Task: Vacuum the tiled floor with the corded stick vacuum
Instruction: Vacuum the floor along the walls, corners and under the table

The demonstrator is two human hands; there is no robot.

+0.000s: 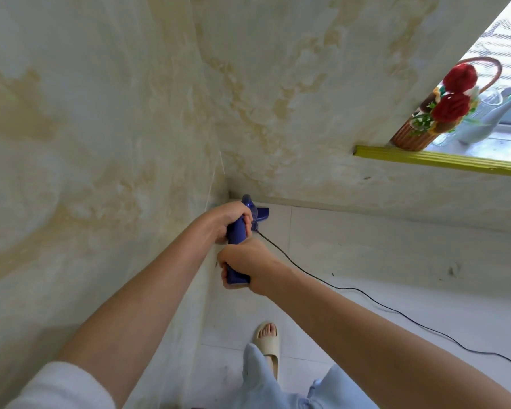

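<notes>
Hands, left (229, 219) and right (245, 265), clamp the vacuum (237, 231), pointing away into the wall corner.

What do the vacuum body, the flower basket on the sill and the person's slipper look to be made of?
Vacuum: looks like hard moulded plastic, glossy blue, with highlights on its curved shell.
Basket: apparently woven wicker or rattan, brown, with visible ribbed weave and a hooped handle.
Slipper: probably soft foam or rubber, matte cream, thick and seamless in one moulded piece.
</notes>
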